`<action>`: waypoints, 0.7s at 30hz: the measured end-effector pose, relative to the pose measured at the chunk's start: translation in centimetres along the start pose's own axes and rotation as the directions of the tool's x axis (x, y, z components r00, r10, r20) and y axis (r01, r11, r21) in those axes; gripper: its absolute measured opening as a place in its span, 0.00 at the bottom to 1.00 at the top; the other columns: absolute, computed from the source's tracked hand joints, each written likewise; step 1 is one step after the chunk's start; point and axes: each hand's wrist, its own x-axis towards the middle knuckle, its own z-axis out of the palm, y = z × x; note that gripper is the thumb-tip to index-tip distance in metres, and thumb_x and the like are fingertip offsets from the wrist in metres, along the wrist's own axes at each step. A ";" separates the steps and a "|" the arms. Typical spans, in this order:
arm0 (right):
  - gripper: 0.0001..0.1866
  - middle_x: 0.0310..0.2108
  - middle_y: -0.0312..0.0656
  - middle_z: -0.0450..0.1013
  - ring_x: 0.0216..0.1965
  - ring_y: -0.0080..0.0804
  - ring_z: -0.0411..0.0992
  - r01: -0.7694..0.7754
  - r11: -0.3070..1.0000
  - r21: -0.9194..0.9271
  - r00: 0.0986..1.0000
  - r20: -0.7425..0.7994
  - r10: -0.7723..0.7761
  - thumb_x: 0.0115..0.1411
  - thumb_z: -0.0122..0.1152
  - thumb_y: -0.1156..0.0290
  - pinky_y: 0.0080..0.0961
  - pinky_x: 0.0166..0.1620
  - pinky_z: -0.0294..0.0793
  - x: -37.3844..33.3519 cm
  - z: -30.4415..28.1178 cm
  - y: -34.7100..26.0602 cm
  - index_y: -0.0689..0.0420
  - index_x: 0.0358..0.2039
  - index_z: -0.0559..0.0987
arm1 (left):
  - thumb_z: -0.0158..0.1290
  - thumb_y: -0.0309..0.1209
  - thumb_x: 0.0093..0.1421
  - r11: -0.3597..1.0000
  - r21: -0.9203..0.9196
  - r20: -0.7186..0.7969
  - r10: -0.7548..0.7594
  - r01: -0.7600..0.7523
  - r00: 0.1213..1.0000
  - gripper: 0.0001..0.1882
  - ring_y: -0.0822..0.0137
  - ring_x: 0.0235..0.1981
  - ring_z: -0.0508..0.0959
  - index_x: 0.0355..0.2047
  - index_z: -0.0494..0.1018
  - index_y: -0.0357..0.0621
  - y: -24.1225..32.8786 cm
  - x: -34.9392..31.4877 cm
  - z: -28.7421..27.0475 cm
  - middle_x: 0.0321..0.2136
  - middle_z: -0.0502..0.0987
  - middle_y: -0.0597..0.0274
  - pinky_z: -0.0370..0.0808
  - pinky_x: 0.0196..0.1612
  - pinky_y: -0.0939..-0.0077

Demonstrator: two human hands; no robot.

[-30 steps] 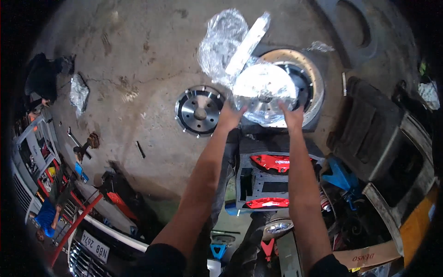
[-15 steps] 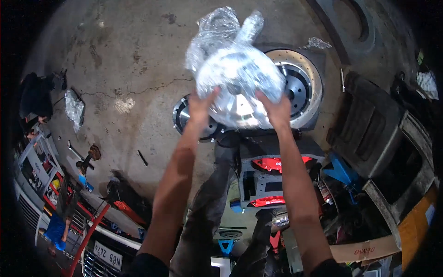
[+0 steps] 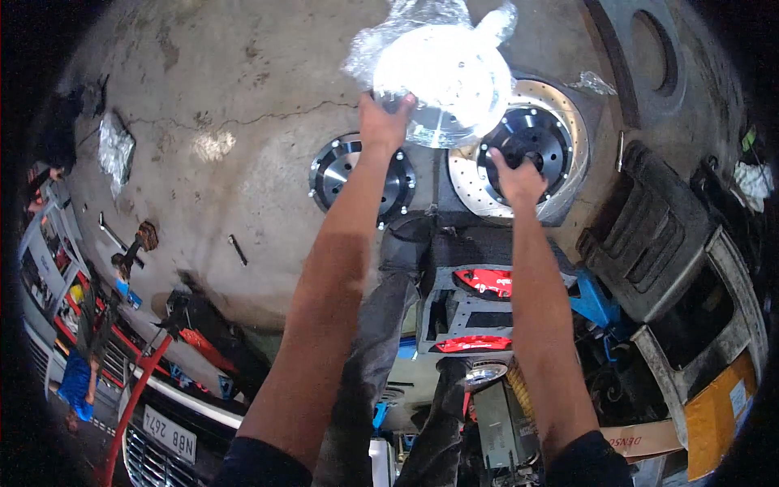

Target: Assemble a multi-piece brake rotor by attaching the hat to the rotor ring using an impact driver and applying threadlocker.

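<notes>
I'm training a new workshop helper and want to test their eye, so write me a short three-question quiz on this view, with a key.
1. Which hand grips the plastic-wrapped disc: A, left; B, right; C, both?
2. True or false: two red calipers sit in the grey foam holder.
3. Fill in: the right hand is at the ____ of the drilled rotor.

Key:
1. A, the left hand.
2. True.
3. Dark centre.
</notes>
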 end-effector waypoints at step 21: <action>0.53 0.49 0.72 0.69 0.55 0.62 0.67 0.353 0.934 -0.060 0.924 0.181 -0.337 0.49 0.55 0.27 0.43 0.59 0.65 -10.0 -13.5 -2.8 0.74 0.47 0.76 | 0.57 0.45 0.62 0.851 -0.154 0.146 -0.483 0.502 0.863 0.28 0.61 0.41 0.80 0.55 0.67 0.39 -31.6 -41.2 -34.2 0.40 0.80 0.48 0.76 0.45 0.67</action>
